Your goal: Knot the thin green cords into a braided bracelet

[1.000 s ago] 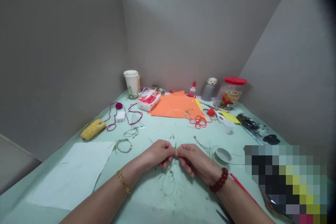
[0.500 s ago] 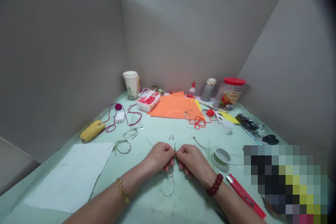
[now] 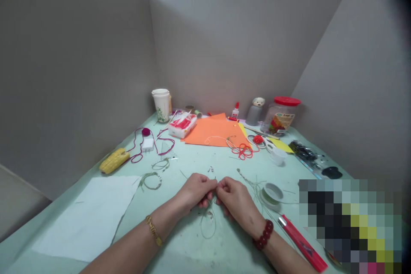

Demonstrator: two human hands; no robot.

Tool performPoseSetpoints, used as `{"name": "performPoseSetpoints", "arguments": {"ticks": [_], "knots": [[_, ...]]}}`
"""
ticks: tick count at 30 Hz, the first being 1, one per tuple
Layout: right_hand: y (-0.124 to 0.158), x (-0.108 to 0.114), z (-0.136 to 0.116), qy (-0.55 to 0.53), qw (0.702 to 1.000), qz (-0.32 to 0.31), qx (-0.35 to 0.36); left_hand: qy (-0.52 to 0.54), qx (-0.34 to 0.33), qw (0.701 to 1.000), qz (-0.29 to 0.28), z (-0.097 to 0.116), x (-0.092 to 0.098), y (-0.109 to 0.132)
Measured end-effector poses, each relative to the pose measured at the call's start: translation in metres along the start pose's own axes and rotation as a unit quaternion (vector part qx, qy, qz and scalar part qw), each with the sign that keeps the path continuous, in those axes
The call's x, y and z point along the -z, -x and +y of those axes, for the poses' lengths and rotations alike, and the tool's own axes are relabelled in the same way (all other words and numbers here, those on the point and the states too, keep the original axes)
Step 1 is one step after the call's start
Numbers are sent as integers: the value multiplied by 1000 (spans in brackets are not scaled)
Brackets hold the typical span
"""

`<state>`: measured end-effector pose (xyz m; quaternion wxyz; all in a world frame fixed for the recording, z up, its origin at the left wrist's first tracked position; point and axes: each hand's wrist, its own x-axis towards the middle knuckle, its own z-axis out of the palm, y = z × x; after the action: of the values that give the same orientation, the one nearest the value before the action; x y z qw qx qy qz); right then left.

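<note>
Fingertips nearly touching, my left hand [image 3: 199, 189] and my right hand [image 3: 233, 195] meet over the middle of the table. Both are closed in a pinch on a thin green cord [image 3: 208, 224], which hangs in a loop below them. The exact spot they grip is mostly hidden by the fingers. Small pale bits [image 3: 210, 169] lie just beyond the hands. To the right of my right hand are loose green cords and a cord spool [image 3: 272, 194]. Two green cord bracelets, one a braided ring [image 3: 151, 181], lie to the left.
White paper [image 3: 86, 218] and a corn-shaped object [image 3: 114, 161] lie left. Orange sheets [image 3: 212, 132], a tissue pack [image 3: 182, 124], a cup [image 3: 161, 106] and a red-lidded jar [image 3: 280, 115] stand behind. A red cutter [image 3: 302, 243] is at right; a blurred patch hides the lower right corner.
My left fingertips have shifted slightly across toward my right hand, covering more of the cord between them. The view has moved a little; the table objects have stayed in place.
</note>
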<state>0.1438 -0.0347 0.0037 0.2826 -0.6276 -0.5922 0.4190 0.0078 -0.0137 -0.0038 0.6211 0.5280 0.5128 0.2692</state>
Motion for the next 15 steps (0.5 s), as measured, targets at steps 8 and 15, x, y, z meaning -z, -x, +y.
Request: {"name": "performPoseSetpoints", "arguments": {"ticks": [8, 15], "knots": [[1, 3, -1, -28, 999, -19, -9, -10, -4, 1000, 17, 0, 1, -4], [1, 4, -4, -23, 999, -25, -24, -19, -12, 1000, 6, -1, 1, -2]]}}
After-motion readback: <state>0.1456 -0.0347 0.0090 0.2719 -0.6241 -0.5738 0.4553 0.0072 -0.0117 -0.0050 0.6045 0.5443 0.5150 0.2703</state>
